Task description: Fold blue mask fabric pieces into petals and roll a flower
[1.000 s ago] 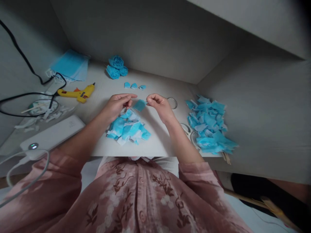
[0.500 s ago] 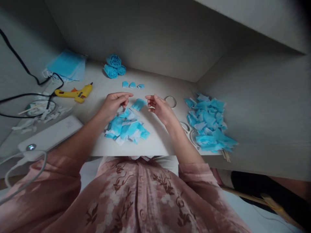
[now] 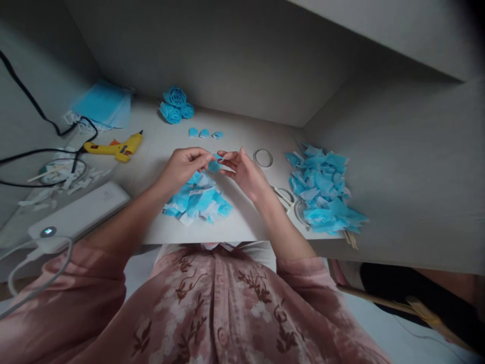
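A small piece of blue mask fabric [image 3: 215, 165] is between my two hands, above the table. My left hand [image 3: 191, 162] is closed, with thumb and forefinger pinching the piece's upper left edge. From the other side, the bent fingers of my right hand [image 3: 242, 172] meet its right edge, lower fingers somewhat apart. Fingers partly cover the fabric. Just below lies a loose pile of blue and white fabric pieces [image 3: 200, 199]. Three small folded blue petals [image 3: 204, 133] lie in a row beyond my hands.
Blue fabric roses [image 3: 176, 105] stand at the back, near stacked face masks [image 3: 104, 103]. At left are a yellow glue gun [image 3: 119, 146], black cables and a white power bank [image 3: 79, 215]. A tape roll [image 3: 263, 158], scissors [image 3: 286, 198] and another fabric heap [image 3: 322, 182] are at right.
My hands have come together over the blue fabric piece, which lay between them before. My left fingers have taken hold of it, and my right fingers have reached its other edge.
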Demonstrator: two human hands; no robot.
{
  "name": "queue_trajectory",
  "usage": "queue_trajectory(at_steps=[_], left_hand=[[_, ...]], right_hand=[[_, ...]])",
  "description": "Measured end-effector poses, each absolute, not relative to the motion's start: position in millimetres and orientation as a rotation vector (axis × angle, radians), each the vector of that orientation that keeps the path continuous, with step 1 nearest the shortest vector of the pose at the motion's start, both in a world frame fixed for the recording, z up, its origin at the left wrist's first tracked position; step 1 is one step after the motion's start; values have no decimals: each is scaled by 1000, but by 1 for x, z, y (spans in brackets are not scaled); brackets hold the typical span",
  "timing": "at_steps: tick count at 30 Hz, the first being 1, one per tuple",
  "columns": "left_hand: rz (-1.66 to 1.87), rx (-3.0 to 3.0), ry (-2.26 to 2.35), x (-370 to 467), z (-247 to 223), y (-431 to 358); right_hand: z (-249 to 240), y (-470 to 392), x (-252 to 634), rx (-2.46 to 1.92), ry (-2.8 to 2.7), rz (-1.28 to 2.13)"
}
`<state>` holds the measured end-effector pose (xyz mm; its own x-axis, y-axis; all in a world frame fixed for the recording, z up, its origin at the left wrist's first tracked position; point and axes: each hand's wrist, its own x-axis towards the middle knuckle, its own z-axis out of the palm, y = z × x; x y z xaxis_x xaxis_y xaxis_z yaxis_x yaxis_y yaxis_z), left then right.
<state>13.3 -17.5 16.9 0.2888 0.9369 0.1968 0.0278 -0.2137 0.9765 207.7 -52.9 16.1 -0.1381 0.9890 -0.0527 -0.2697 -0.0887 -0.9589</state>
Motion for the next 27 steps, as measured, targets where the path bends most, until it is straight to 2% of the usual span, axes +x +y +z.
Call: queue_trajectory(at_steps=[9, 19, 27], left_hand=[[937, 1609, 1049, 8, 28, -29], [968, 1465, 1012, 2, 20, -31], [988, 1420, 981, 0, 14, -29]], right_hand=[[17, -62, 202, -988, -1154, 1413], [8, -58, 199, -1007, -1277, 1358], [4, -62, 199, -1042, -1525, 1056]])
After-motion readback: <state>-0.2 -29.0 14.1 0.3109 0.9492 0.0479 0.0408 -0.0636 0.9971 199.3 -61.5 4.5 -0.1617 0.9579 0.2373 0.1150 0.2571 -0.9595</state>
